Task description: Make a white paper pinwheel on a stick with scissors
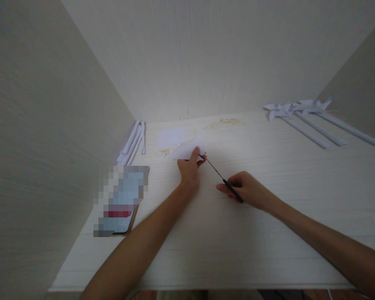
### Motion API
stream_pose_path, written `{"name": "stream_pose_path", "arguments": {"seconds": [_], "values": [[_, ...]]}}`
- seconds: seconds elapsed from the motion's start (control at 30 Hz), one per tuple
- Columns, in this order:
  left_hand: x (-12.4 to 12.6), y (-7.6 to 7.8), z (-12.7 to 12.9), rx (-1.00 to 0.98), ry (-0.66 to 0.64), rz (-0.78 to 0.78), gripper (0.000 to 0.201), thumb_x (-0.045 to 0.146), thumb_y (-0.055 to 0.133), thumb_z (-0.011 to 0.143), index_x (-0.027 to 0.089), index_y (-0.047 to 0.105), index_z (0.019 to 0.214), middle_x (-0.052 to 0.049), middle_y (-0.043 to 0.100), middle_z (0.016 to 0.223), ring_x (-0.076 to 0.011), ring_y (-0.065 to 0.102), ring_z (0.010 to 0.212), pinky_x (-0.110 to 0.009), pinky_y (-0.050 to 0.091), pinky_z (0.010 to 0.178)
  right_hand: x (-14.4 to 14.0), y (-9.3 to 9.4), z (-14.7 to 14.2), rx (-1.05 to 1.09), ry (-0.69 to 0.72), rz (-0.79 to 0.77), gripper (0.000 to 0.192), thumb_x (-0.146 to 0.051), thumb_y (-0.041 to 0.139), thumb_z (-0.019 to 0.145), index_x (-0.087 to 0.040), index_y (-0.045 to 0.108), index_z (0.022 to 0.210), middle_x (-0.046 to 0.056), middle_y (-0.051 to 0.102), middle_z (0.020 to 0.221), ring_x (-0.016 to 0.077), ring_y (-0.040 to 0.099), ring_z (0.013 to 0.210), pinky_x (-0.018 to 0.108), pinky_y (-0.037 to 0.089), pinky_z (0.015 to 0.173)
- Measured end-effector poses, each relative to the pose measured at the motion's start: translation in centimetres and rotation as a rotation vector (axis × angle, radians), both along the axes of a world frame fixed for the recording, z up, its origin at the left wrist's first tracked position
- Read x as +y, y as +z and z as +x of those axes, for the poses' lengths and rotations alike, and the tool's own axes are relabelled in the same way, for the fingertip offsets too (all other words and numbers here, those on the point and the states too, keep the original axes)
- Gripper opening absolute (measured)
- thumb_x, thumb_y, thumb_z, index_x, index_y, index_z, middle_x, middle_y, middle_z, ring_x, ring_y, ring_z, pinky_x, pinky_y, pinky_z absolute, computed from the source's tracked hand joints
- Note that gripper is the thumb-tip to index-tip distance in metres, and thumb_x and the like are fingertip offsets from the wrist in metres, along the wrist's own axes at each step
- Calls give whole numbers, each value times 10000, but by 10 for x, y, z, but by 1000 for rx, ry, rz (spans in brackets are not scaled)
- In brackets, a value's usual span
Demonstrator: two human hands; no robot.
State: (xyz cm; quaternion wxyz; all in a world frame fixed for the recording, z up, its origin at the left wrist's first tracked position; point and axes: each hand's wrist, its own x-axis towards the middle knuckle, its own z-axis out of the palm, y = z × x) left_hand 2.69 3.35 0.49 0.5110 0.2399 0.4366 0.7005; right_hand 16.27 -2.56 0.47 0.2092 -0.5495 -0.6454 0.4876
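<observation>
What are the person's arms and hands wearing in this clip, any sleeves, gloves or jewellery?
Nothing shows on them. Both forearms are bare right to the lower edge of the picture, with no sleeve cuffs in view. The left hand and right hand have no gloves, and no watch, bracelet or ring can be made out, though the picture is too soft to rule out a thin ring.

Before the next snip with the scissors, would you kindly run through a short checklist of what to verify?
1. Left hand grips the paper piece: ok.
2. Right hand holds the scissors by the dark handles: ok.
3. Blade tips meet the paper's edge: ok, they reach it beside the left thumb.
4. Left fingers out of the blades' path: cannot tell, the thumb sits very close.
5. Blades open or closed: cannot tell, too thin to see.
6. Table around the hands free of clutter: ok; phone lies to the left.
</observation>
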Motion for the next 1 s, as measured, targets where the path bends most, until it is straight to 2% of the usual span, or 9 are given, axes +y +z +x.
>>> {"name": "stream_pose_path", "arguments": {"seconds": [0.3, 1.0], "values": [[0, -1, 0, 4, 7, -3, 146, 209, 668, 556, 115, 567, 606, 2, 588, 562, -86, 550, 481, -195, 430, 459, 0, 1, -1, -21, -10, -17, 478, -597, 533, 633, -163, 432, 461, -28, 392, 412, 70, 350, 376, 225, 236, 380], [1, 0, -1, 29, 0, -7, 154, 220, 664, 573, 111, 571, 629, -1, 594, 573, -85, 555, 486, -195, 436, 462, 0, 1, 0, 23, -6, 9, 432, -529, 573, 634, -167, 430, 446, -33, 398, 398, 64, 332, 369, 229, 220, 378]]}}
